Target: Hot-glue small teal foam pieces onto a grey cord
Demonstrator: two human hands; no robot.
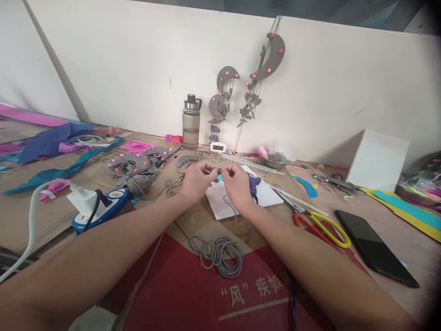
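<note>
My left hand (pixel 195 180) and my right hand (pixel 239 184) meet above a white board (pixel 223 204) in the middle of the table. Together their fingertips pinch a small grey piece (pixel 218 171) with a thin grey cord running from it. The cord trails down past my right wrist toward a loose coil of grey cord (pixel 217 253) lying on red printed cardboard. A blue glue gun (pixel 255 185) lies on the board just behind my right hand.
Grey felt moon shapes with pink dots (pixel 132 164) and a grey yarn ball (pixel 139 184) lie left. A water bottle (pixel 191 122) stands by the wall under hanging grey moon decorations (pixel 268 59). Red and yellow scissors (pixel 322 227), a black phone (pixel 375 248), a power strip (pixel 98 207) and a white box (pixel 377 158) surround.
</note>
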